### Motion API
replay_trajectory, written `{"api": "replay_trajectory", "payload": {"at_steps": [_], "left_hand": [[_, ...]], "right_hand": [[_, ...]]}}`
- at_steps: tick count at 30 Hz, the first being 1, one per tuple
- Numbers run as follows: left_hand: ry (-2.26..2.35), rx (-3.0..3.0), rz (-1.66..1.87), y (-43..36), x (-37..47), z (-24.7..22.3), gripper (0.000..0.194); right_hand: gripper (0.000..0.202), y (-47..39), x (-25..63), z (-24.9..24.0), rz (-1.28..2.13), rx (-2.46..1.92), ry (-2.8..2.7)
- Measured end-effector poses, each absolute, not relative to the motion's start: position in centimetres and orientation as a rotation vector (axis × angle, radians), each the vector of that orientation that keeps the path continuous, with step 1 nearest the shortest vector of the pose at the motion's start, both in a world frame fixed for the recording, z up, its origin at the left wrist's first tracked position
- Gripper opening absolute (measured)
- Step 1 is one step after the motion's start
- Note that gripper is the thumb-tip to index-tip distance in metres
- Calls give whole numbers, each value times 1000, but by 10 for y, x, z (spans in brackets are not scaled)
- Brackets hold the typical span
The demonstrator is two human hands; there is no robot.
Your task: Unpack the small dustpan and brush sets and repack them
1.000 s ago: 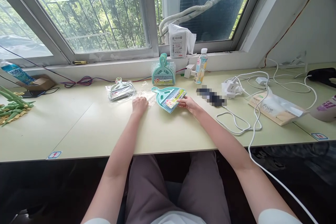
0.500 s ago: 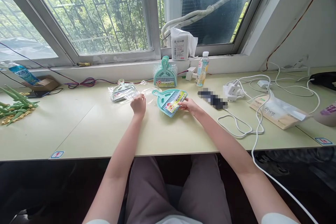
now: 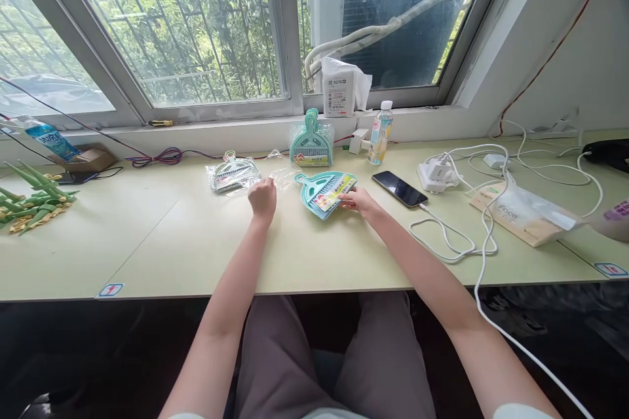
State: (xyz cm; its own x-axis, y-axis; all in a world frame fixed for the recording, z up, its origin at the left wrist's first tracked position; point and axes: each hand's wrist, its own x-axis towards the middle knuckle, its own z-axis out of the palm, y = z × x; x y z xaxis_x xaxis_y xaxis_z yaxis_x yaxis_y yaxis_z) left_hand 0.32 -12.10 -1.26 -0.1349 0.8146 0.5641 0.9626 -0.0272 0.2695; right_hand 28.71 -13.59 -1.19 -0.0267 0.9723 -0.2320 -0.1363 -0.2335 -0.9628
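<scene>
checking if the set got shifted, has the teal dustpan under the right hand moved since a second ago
No. The teal dustpan lies in the same spot relative to the wrapped dustpan set at the wall; only the camera shifted. The right hand grips its edge.

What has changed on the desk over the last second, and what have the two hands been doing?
Very little moved. The left hand lifted slightly off the clear plastic wrapper and curled its fingers at the wrapper's edge. The right hand kept its grip on the edge of the teal dustpan set, which stayed flat on the desk. The wrapped set, the stacked dustpans and the phone stayed put.
</scene>
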Motion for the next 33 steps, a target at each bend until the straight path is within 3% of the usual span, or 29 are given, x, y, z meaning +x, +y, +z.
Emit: {"api": "replay_trajectory", "payload": {"at_steps": [8, 11, 13, 16, 17, 21, 27, 33], "left_hand": [[-1790, -2304, -1037, -131, 21, -8, 28], [-1667, -2475, -1241, -140, 36, -5, 25], [-1649, -2393, -1585, -144, 44, -4, 30], [-1765, -1977, -2280, -143, 51, -3, 73], [-1821, -1878, -2514, -141, 52, -3, 79], [-1780, -2090, -3248, -129, 49, -2, 66], [-1790, -2520, -3152, -129, 51, -4, 39], [-1723, -2587, -3210, -132, 60, -9, 54]], "right_hand": [[29, -142, 275, -10, 1524, -1199, -1158], [30, -143, 270, -12, 1487, -1162, -1152], [31, -143, 270, -13, 1443, -1115, -1126], [32, -141, 273, -14, 1382, -1029, -1079], [32, -141, 274, -14, 1367, -1005, -1067], [32, -141, 274, -15, 1358, -958, -1075], [33, -142, 268, -19, 1322, -888, -1047], [31, -141, 266, -21, 1259, -858, -868]]}}
